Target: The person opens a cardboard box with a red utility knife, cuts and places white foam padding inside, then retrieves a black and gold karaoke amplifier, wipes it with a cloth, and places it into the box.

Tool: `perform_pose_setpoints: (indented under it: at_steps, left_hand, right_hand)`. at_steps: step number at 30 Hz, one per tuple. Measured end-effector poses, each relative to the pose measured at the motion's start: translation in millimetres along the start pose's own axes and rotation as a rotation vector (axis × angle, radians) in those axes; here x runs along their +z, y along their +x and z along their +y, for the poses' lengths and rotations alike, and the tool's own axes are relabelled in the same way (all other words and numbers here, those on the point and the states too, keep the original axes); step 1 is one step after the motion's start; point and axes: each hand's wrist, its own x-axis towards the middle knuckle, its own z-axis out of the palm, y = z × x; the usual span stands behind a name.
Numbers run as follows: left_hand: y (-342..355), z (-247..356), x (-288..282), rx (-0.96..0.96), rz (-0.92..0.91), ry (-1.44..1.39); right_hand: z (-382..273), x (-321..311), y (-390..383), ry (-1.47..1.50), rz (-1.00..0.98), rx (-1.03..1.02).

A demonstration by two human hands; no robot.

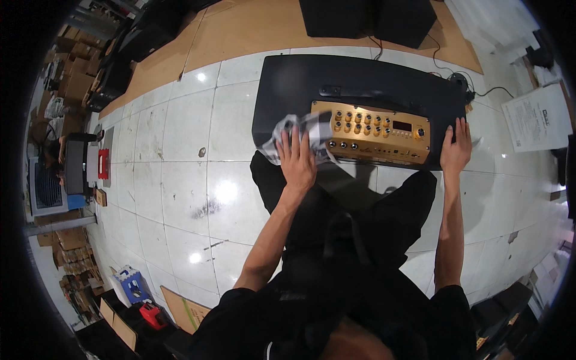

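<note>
In front of me lies a large black speaker cabinet with a strap-like handle on it. A gold control panel with rows of knobs and a small dark display is set into its near side. My left hand presses a crumpled grey-and-white cloth at the panel's left end, its fingers stretched over the folds. Whether the crumpled piece is fabric or thin plastic is hard to tell. Flat against the cabinet's right edge rests my right hand, fingers extended and holding nothing.
White floor tiles surround the cabinet. More black speakers stand on brown cardboard at the far side, with cables beside them. A white carton is at right. Lower left are a blue-and-white stool and a red object.
</note>
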Motion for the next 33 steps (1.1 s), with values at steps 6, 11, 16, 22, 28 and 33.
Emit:
perform_pose_setpoints:
  at_steps: [6, 11, 16, 22, 28, 33]
  left_hand:
    - [-53, -52, 65, 0.201, 0.14, 0.159]
    - [-26, -74, 40, 0.396, 0.126, 0.229]
    - [4, -120, 0, 0.861, -0.062, 0.368]
    - [44, -111, -24, 1.312, -0.216, 0.335]
    - [16, -137, 31, 1.672, 0.029, 0.881]
    - [19, -22, 67, 1.663, 0.119, 1.045]
  right_hand:
    - [-3, 4, 2, 0.047, 0.021, -0.011]
    - [0, 0, 2, 0.039, 0.01, 0.003]
    - [-1, 1, 3, 0.036, 0.019, 0.021]
    - [5, 11, -3, 0.083, 0.095, -0.021]
    - [21, 13, -4, 0.065, 0.069, 0.016]
    - [-18, -4, -5, 0.132, 0.068, 0.145]
